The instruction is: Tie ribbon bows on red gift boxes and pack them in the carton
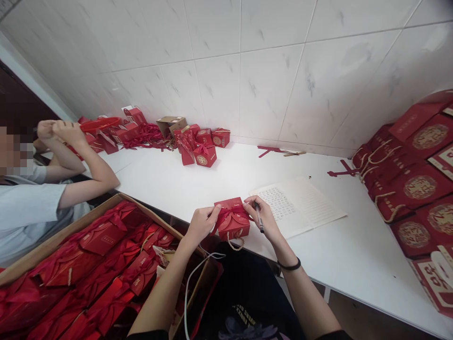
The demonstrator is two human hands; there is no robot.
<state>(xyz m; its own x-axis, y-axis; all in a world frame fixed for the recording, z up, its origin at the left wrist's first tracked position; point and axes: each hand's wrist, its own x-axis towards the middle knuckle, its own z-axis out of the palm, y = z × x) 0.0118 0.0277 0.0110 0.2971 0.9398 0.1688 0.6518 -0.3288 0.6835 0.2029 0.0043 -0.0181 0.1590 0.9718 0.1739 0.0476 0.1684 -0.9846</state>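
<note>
A small red gift box with a red ribbon bow and a gold cord handle sits at the near edge of the white table. My left hand pinches the ribbon at the box's left side, fingers closed. My right hand pinches the ribbon at the right side and also keeps a dark pen tucked between its fingers. A black band circles my right wrist.
A lined paper sheet lies right of the box. Finished red boxes cluster by the tiled wall. Large red gift bags are stacked at right. A cardboard carton of flat red boxes stands at lower left. Another person sits at left, hands raised.
</note>
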